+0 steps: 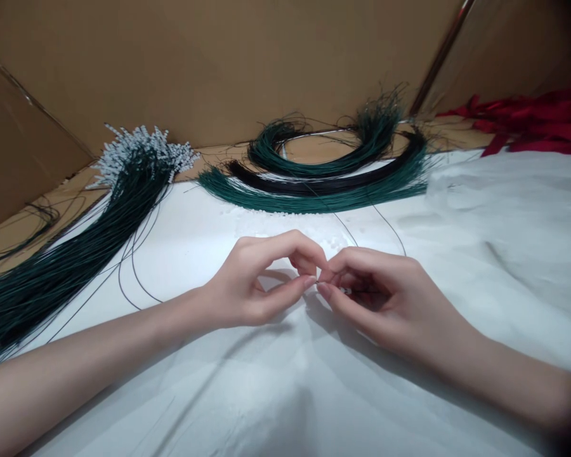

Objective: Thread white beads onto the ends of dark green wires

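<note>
My left hand (252,276) and my right hand (390,295) meet fingertip to fingertip above the white sheet (247,393). Both are closed in a pinch on a thin dark wire (317,282), of which a short bit shows between the fingertips. A few tiny white beads (345,291) peek out under my right fingers, on or beside the wire; the fingers cover the rest. Dark wire strands (393,227) run up behind my right hand towards the bundles. Small white beads (326,241) lie scattered on the sheet just beyond my fingers.
On the left lies a thick bundle of dark green wires (105,235) with white beaded tips (137,149). Curved bundles of green wire (314,202) and black wire (323,185) rest at the back. Red ribbons (542,120) are heaped far right. Cardboard walls (219,63) enclose the table.
</note>
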`<state>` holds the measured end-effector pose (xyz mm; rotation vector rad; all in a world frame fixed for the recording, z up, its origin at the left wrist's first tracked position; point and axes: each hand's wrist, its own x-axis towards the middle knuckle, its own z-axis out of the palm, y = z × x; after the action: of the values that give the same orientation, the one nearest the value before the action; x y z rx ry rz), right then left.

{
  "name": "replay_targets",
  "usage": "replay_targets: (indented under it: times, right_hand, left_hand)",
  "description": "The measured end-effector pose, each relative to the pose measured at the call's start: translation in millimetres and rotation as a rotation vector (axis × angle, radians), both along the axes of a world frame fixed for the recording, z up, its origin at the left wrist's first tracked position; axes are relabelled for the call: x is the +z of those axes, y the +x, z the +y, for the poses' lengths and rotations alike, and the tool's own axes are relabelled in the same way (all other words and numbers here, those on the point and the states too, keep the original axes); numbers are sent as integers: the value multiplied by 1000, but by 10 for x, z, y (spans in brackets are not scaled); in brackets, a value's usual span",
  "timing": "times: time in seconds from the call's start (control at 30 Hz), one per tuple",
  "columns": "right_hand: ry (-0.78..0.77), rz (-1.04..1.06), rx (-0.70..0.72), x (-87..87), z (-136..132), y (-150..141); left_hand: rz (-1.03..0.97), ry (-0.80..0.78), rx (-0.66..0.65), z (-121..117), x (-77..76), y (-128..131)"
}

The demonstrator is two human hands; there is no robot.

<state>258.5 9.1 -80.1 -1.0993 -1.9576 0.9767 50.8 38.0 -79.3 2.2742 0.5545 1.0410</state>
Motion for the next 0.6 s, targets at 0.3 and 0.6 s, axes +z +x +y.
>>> replay_targets:
  times: [0.3, 0.6]
  right_hand:
    - [24, -51, 23, -4, 1, 10]
    - [27, -58, 24, -1, 0, -2]
  left_hand:
    - [126, 0, 362, 177, 17, -78]
    - [396, 168, 429, 357, -1, -74]
